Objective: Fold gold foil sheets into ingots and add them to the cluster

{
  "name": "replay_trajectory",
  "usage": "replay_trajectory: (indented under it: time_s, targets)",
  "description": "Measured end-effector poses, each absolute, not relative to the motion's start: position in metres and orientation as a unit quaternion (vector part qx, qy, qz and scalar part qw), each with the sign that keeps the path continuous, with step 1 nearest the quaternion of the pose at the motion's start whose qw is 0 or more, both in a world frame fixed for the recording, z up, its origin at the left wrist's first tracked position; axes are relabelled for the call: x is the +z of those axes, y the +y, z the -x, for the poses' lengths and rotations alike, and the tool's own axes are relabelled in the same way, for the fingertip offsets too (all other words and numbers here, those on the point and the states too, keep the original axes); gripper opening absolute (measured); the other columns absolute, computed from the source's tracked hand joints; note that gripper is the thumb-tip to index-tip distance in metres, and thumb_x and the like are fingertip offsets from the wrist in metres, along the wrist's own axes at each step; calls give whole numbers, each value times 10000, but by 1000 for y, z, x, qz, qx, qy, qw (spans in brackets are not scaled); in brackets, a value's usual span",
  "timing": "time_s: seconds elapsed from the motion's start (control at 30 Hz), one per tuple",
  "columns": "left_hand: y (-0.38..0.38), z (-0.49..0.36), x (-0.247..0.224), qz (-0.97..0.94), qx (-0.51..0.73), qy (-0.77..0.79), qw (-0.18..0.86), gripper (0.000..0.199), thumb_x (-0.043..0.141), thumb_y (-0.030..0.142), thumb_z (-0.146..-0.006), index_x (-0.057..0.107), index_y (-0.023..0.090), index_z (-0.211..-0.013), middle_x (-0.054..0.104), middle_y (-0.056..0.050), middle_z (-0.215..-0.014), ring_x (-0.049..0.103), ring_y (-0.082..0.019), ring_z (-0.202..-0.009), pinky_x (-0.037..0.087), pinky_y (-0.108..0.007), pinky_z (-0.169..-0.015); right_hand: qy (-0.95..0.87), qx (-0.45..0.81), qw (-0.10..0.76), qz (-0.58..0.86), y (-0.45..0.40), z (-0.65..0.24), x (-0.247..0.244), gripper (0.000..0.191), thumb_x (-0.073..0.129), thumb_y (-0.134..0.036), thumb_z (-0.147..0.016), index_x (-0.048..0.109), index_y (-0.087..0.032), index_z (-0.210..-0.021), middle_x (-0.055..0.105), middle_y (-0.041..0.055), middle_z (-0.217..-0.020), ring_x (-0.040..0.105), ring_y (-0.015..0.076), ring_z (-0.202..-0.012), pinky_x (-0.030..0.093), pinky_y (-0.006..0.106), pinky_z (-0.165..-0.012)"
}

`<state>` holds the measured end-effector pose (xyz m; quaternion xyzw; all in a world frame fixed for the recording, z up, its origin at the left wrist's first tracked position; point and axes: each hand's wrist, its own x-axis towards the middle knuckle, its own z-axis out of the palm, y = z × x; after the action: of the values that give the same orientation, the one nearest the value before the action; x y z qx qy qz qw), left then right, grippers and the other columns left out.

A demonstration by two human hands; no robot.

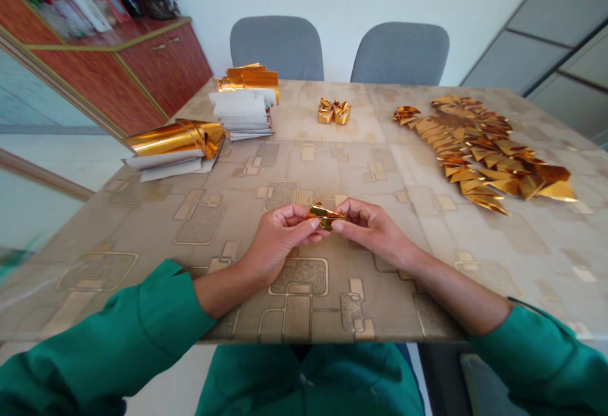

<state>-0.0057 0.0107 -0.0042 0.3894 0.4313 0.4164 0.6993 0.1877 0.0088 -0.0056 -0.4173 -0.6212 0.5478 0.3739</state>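
Note:
A small folded piece of shiny gold foil paper is held between both hands above the near middle of the table. My left hand pinches its left side between thumb and fingers. At its right end, the thumb and fingertips of my right hand close on the pointed tip. Beyond the hands stand small finished-looking gold foil folds, set close together. To the right lies a long curved arrangement of overlapping folded gold pieces.
At the back left rise a stack of gold-and-white paper sheets and a rolled gold bundle on white sheets. The patterned tablecloth covers the table. Two grey chairs stand behind it, and a wooden cabinet is at the left.

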Motion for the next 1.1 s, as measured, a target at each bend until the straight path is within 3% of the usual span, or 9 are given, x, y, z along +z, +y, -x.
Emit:
replay_trajectory:
  time_s: [0.43,0.93,1.1]
  targets:
    - [10,6,-6,-390,365,422,733,249,836,245,-694,684,120,-846,765,-53,-815,738,-143,-752,573,-209,-701,-630,533,371,426,10,-190,-12,337,698,-488,-819,579,-181,-753,550,-27,-663,427,103,-585,300,254,-549]
    - [10,7,-9,-393,375,418,729,267,853,247,-673,627,127,-750,761,-56,-783,739,-147,-708,583,-213,-678,-641,528,378,409,8,-187,-13,269,669,-423,-857,564,-185,-787,540,-20,-711,442,107,-625,318,257,-571]
    - [10,7,-7,-384,368,410,741,276,852,263,-679,673,127,-838,768,-59,-835,744,-149,-752,585,-207,-696,-638,527,374,418,9,-189,-11,270,661,-430,-864,569,-188,-787,534,-24,-711,435,106,-615,317,262,-574]
